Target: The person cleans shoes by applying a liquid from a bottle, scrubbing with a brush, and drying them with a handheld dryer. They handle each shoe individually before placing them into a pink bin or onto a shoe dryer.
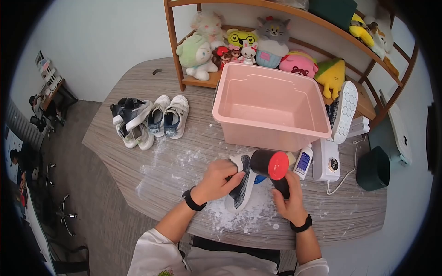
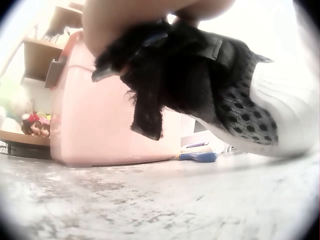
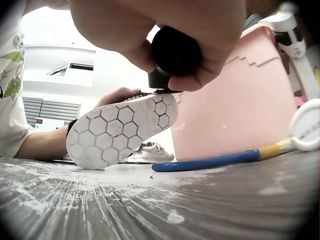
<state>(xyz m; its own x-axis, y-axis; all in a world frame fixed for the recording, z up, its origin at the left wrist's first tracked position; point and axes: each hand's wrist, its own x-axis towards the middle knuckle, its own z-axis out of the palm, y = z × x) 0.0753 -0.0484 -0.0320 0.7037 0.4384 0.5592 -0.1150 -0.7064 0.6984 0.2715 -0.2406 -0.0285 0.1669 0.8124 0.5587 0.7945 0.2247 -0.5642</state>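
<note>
My left hand [image 1: 218, 179] grips a black and white sneaker [image 1: 241, 191] by its opening, tilted over the table. A black strap hangs from the sneaker [image 2: 245, 115] in the left wrist view, and its white hexagon-patterned sole [image 3: 112, 131] faces the right wrist camera. In my right hand [image 1: 291, 200] is a black hair dryer [image 1: 263, 161] with a red round end, held by its handle. Its barrel is close beside the sneaker's upper, pointing left. A blue-handled brush [image 3: 210, 162] lies on the table behind them.
A pink bin [image 1: 271, 133] stands behind my hands. Several shoes [image 1: 159, 115] are at the left; another sneaker [image 1: 346, 112] leans against the bin's right side. A white bottle [image 1: 303, 162], a corded white device [image 1: 326, 163] and a dark container [image 1: 374, 169] stand rightward. White residue [image 1: 239, 221] covers the tabletop's front.
</note>
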